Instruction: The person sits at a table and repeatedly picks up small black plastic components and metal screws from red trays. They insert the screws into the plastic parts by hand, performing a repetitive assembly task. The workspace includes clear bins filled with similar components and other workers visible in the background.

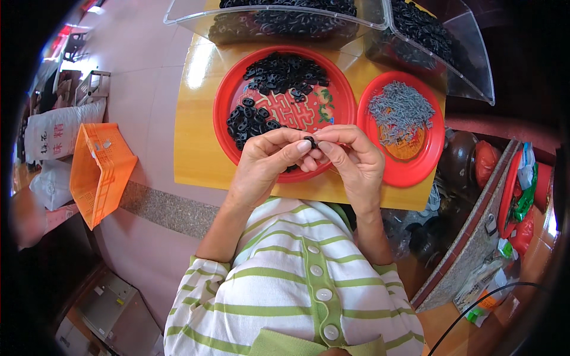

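Both my hands meet over the near right part of a large round red tray (221, 113). Between the fingertips of my left hand (267, 155) is a small black plastic part (310, 141). My right hand (354, 160) pinches at the same spot, thumb and forefinger against the part's right side; whether it holds a separate small piece there is too small to tell. Within the tray lie two heaps of small black parts, a flat-looking pile (282, 70) at the far side and rounder ones with holes (246, 121) at the left. A smaller red plate (436, 151) bears a heap of grey screws (401, 110).
Clear plastic bins (297, 18) full of black parts stand at the table's far edge, another bin (424, 38) beside them. The yellow table (193, 142) ends close to my body. An orange crate (104, 172) and white sacks (65, 127) are on the floor at left.
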